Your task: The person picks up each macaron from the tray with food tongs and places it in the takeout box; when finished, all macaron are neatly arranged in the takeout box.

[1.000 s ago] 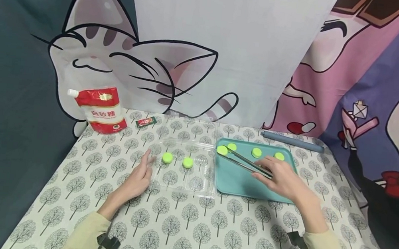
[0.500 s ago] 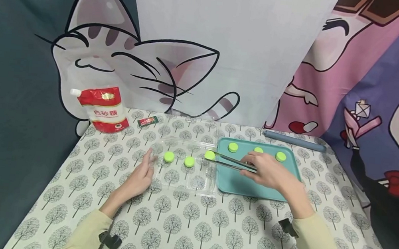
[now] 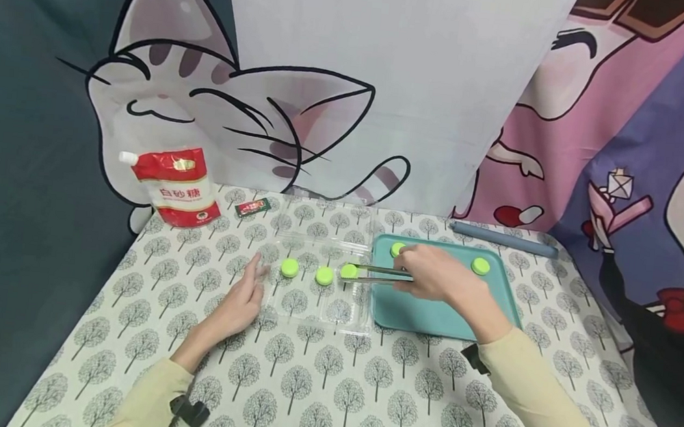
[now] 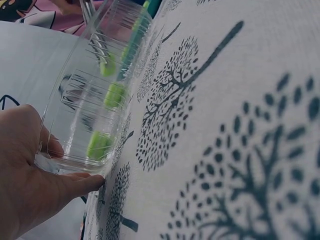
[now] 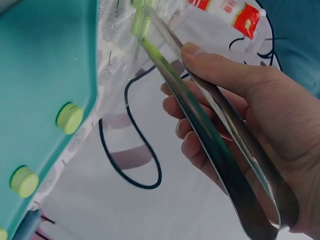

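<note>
My right hand [image 3: 435, 272] grips metal tongs [image 5: 196, 116], its fingers curled round them. At their tips is a green macaron [image 3: 349, 271], over the right part of a clear plastic box [image 3: 307, 321]. Two more macarons, one on the left [image 3: 289, 267] and one in the middle [image 3: 324, 276], sit in that box. At the box's left wall, my left hand [image 3: 239, 300] pinches the edge between thumb and fingers. Right of the box lies a teal tray [image 3: 418, 317] with macarons [image 5: 70, 118] along its far side; my right hand hides one in the head view.
A red and white sugar pouch [image 3: 180, 187] stands at the back left, beside a small green and red packet [image 3: 252, 208]. Behind the tray lies a blue-grey rod [image 3: 503, 239]. The box's transparent lid [image 3: 325, 219] lies folded back towards the cloth backdrop.
My right hand has carried a macaron in the tongs leftward, off the tray and over the box's right part. My left hand has stayed at the box's left side.
</note>
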`<state>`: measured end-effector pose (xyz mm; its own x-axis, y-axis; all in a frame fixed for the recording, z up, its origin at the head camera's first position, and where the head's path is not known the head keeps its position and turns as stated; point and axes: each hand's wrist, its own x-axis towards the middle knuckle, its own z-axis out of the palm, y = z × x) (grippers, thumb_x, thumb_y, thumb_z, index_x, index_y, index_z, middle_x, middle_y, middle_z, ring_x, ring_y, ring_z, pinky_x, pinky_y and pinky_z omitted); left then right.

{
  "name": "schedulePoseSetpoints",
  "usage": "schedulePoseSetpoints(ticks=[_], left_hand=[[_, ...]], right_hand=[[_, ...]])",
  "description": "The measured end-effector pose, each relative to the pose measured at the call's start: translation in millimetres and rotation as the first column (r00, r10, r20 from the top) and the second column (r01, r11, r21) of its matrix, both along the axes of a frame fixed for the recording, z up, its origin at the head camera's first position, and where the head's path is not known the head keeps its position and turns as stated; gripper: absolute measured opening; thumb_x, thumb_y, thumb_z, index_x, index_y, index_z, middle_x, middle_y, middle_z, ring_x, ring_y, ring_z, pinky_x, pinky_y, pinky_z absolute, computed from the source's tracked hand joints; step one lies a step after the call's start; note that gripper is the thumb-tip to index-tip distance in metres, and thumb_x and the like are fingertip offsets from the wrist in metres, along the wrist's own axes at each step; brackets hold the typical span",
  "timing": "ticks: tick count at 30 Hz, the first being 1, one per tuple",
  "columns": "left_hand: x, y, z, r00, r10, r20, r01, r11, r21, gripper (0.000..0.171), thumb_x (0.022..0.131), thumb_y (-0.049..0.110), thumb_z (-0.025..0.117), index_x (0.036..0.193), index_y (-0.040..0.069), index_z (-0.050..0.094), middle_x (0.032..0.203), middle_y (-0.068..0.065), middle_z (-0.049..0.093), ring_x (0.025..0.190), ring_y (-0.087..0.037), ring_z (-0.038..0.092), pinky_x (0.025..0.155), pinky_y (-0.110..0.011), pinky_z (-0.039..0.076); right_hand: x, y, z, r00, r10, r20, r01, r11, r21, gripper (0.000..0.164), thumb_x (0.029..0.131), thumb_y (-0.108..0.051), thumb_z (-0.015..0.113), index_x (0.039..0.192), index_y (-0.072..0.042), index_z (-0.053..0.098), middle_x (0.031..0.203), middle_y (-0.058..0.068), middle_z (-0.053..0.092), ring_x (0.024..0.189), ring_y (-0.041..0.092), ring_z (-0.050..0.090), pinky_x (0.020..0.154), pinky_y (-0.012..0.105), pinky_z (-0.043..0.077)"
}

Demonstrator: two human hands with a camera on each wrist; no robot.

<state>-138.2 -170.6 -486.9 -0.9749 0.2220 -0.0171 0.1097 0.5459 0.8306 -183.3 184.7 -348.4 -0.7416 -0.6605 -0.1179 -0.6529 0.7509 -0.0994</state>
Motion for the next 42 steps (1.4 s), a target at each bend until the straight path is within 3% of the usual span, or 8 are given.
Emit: schedulePoseSetpoints(ticks=[10,19,26,31,34,38,42], left_hand=[[-0.1,0,-1.6,1.0,0.006,-0.005,-0.006,1.0,-0.011,0.065,0.108,0.008,0.032,0.161,0.001,-0.003,0.161,-0.029,0.031,0.149,-0.047,0.029,0.126,-0.06,0.016],[-0.6,1,-1.9,1.0,0.003,-0.011,-0.003,1.0,-0.005,0.065,0.108,0.007,0.032,0.161,0.001,-0.003,0.16,-0.03,0.031,0.149,-0.047,0.029,0.126,-0.06,0.016],[-0.6,0,-1.4,1.0,0.001,-0.013,-0.001,1.0,-0.002,0.065,0.107,0.007,0.033,0.161,0.001,-0.002,0.16,-0.03,0.032,0.148,-0.047,0.03,0.126,-0.06,0.016],[-1.1,0,-1.3,1.0,0.002,-0.01,-0.002,1.0,0.0,0.065,0.107,0.007,0.033,0.161,0.0,-0.003,0.16,-0.03,0.031,0.149,-0.047,0.03,0.126,-0.06,0.016],[-1.2,0,-1.1,1.0,0.004,-0.006,-0.004,1.0,0.005,0.065,0.107,0.007,0.033,0.161,0.001,-0.003,0.161,-0.029,0.031,0.149,-0.047,0.029,0.126,-0.059,0.016],[-0.4,1,-1.6,1.0,0.002,0.002,-0.002,1.0,0.007,0.065,0.107,0.007,0.032,0.161,0.001,-0.004,0.161,-0.029,0.03,0.149,-0.046,0.029,0.126,-0.059,0.015],[0.2,1,-2.6,1.0,0.003,0.009,-0.004,1.0,0.014,0.065,0.108,0.007,0.032,0.161,0.001,-0.004,0.162,-0.029,0.03,0.149,-0.045,0.03,0.127,-0.058,0.015]], right_hand=[[-3.9,-24,9.1,1.0,-0.008,0.007,0.007,0.994,0.107,0.019,0.082,-0.02,0.083,0.078,-0.008,0.068,0.07,-0.003,0.06,0.058,0.01,0.051,0.052,0.019,0.049],[-3.2,-32,15.6,0.997,-0.068,0.037,0.06,0.982,0.177,0.021,0.082,-0.019,0.083,0.089,-0.003,0.071,0.069,-0.002,0.061,0.058,0.011,0.055,0.053,0.018,0.051],[-2.2,-34,18.8,0.994,-0.095,0.046,0.084,0.976,0.201,0.021,0.082,-0.021,0.082,0.087,-0.004,0.071,0.064,-0.003,0.058,0.055,0.01,0.053,0.048,0.018,0.048],[0.8,-26,21.2,0.994,-0.091,0.055,0.082,0.985,0.15,0.02,0.082,-0.022,0.083,0.081,-0.008,0.069,0.067,-0.003,0.061,0.056,0.01,0.052,0.053,0.02,0.051],[3.9,-14,21.1,0.992,-0.103,0.069,0.096,0.991,0.092,0.02,0.083,-0.026,0.083,0.087,-0.008,0.074,0.08,0.0,0.071,0.064,0.011,0.06,0.063,0.026,0.058],[9.8,6,14.6,0.994,-0.098,0.046,0.098,0.995,-0.005,0.032,0.086,-0.031,0.081,0.105,-0.006,0.076,0.103,0.01,0.076,0.084,0.02,0.072,0.082,0.038,0.064],[16.0,28,3.9,0.995,-0.096,-0.019,0.093,0.989,-0.118,0.037,0.086,-0.032,0.08,0.11,-0.004,0.075,0.108,0.009,0.074,0.091,0.023,0.072,0.084,0.04,0.063]])
